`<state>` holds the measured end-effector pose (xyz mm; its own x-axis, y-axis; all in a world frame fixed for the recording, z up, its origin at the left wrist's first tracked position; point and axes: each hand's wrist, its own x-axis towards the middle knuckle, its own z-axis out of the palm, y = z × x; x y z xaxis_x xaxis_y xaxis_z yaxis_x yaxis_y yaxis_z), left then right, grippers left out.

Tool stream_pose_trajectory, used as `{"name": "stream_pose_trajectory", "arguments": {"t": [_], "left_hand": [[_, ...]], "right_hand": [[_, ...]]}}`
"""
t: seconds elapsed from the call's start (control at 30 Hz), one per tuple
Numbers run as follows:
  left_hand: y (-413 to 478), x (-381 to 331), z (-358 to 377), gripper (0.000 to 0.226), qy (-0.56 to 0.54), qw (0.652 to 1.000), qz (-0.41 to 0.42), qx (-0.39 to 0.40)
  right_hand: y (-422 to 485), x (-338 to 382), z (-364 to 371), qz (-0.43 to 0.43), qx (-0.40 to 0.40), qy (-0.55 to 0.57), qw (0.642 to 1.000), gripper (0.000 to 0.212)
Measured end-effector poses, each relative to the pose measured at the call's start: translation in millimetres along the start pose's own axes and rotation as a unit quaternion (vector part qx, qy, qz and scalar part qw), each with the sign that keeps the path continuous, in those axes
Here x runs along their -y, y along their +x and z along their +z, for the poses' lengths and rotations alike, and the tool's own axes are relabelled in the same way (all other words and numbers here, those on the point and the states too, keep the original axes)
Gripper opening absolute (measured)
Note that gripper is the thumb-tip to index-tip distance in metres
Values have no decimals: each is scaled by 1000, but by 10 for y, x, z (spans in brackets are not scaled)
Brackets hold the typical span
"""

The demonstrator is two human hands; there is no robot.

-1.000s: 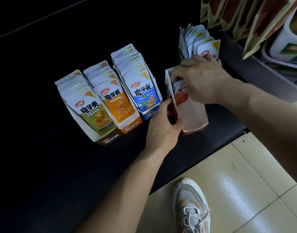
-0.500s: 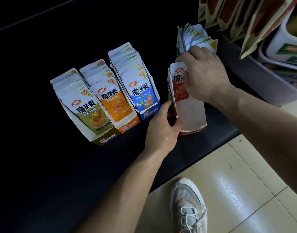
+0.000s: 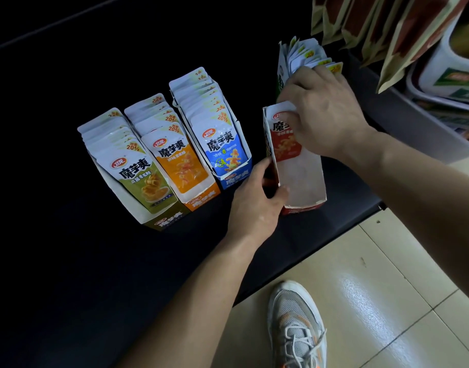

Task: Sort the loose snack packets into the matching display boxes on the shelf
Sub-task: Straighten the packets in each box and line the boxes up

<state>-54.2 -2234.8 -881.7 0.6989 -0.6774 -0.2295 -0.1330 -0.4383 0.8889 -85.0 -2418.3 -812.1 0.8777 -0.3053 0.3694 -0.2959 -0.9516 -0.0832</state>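
On the dark shelf (image 3: 68, 261) stand three full display boxes: olive green (image 3: 137, 176), orange (image 3: 183, 166) and blue (image 3: 222, 144). To their right is a nearly empty red display box (image 3: 302, 181). My left hand (image 3: 257, 203) grips its left wall. My right hand (image 3: 323, 115) pinches the top of a red snack packet (image 3: 284, 144) that stands at the back of this box. Behind my right hand a green box (image 3: 281, 75) holds several white-topped packets (image 3: 305, 53).
Brown hanging bags (image 3: 387, 30) and white tubs (image 3: 456, 73) crowd the upper right. The shelf's front edge runs diagonally above a beige tiled floor (image 3: 387, 301), where a grey sneaker (image 3: 297, 325) stands.
The red packet has been stood up at the back of the red box, its front now showing. My right hand has shifted slightly; my left hand keeps its hold on the box.
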Motion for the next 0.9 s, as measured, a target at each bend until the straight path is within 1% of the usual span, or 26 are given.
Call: {"name": "stream_pose_trajectory", "arguments": {"t": [0.13, 0.33, 0.43, 0.57, 0.77, 0.9], "left_hand": [[9, -1, -1, 53, 2, 1000, -3, -1], [20, -15, 5, 53, 0, 1000, -3, 4], [20, -18, 2, 53, 3, 1000, -4, 6], [16, -7, 5, 54, 1, 1000, 0, 8], [14, -26, 30, 52, 2, 1000, 2, 5], [19, -20, 29, 53, -3, 1000, -1, 9]], "right_hand": [[34, -79, -79, -17, 21, -9, 1000, 25], [62, -56, -97, -10, 47, -11, 999, 27], [22, -2, -22, -14, 51, -37, 998, 32], [-3, -6, 13, 3, 52, -71, 996, 34], [91, -48, -46, 24, 83, -52, 995, 33], [117, -18, -31, 9, 83, -51, 995, 29]]}}
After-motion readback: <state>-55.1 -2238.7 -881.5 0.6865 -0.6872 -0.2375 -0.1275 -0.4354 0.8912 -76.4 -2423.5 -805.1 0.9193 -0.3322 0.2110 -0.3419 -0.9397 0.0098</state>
